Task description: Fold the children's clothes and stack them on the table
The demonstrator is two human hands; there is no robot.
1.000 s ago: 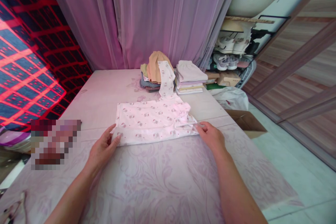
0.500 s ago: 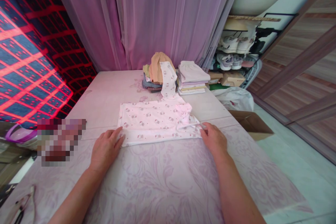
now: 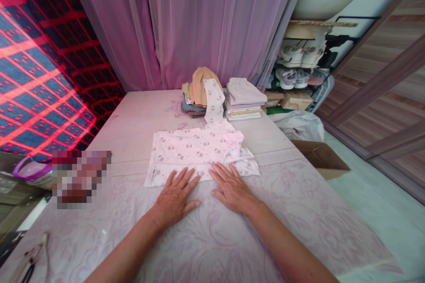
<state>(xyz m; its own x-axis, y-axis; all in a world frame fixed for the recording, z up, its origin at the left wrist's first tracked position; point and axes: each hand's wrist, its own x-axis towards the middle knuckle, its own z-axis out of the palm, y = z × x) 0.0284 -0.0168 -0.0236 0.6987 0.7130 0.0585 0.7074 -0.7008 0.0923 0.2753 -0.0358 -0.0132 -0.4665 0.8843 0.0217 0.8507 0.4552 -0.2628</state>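
Head view: flat white printed baby garment (image 3: 195, 152).

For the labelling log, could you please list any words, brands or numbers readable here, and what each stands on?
None can be read.
The white garment under the left hand and right hand bears only small printed figures, no letters.
The boxes beneath the shoes show no legible marking.
A pixelated patch shows nothing.

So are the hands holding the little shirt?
No. The left hand and right hand lie flat, fingertips pressing the shirt's near edge.
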